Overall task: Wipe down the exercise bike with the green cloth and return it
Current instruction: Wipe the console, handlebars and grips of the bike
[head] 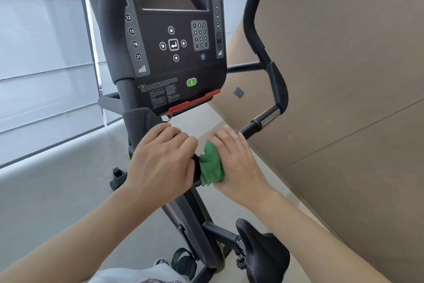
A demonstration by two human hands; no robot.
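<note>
The black exercise bike (174,58) fills the middle of the view, its console with a dark screen and keypad above my hands. My left hand (160,159) grips the bike's handlebar just below the console. Right beside it my right hand (234,159) holds the bunched green cloth (211,165) wrapped against the same bar, fingers curled over it. The bar under both hands is mostly hidden. The right handlebar (263,120) runs on up to the right with a metal sensor section.
The black saddle (259,250) sits at the bottom right, a pedal (183,262) below the frame. A brown panelled wall (344,76) stands close on the right, white window blinds (41,53) on the left, and pale floor (57,191) lies beneath.
</note>
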